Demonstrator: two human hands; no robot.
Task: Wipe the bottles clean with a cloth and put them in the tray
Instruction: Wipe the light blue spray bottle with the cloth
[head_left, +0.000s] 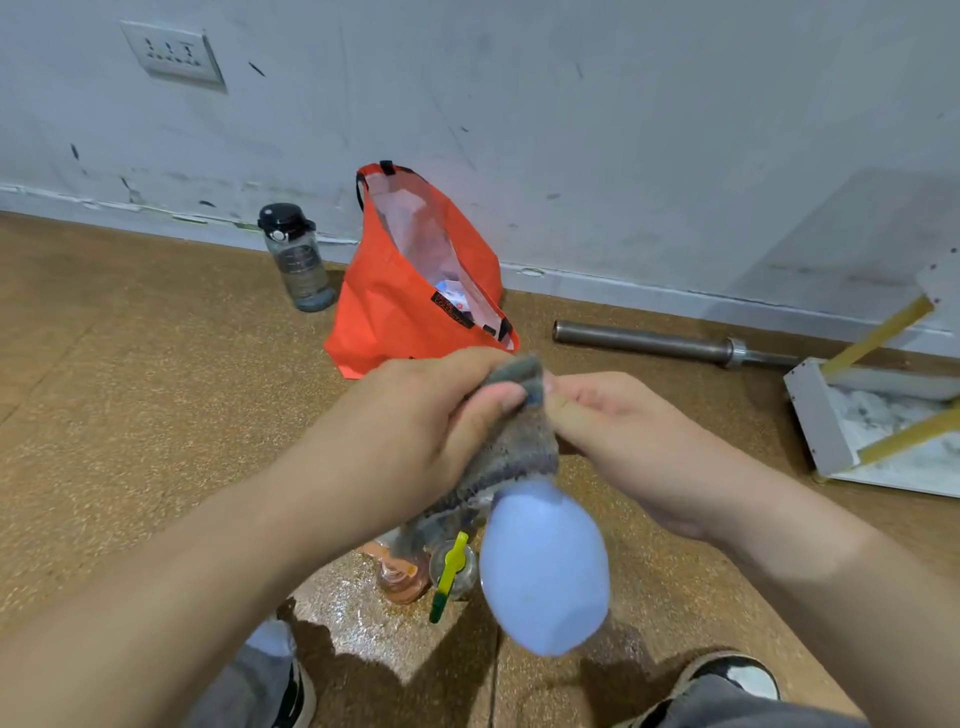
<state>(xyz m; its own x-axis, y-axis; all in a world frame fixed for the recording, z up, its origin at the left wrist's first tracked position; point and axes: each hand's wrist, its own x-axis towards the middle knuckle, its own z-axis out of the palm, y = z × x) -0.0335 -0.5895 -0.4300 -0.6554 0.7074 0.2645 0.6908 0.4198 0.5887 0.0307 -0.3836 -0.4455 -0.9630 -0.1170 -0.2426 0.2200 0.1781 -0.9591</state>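
Above the speckled brown floor, both hands meet at the upper end of a pale blue bottle, whose base hangs below them toward the camera. The left hand grips the grey cloth wrapped over the bottle's neck, while the right hand pinches the same cloth from the other side with curled fingers.

A water bottle is standing at the floor's far edge by the wall, a tote bag just right of it, a barbell lying farther right. Two small bottles are standing nearer, beneath a raised bottle with a cloth over its top.
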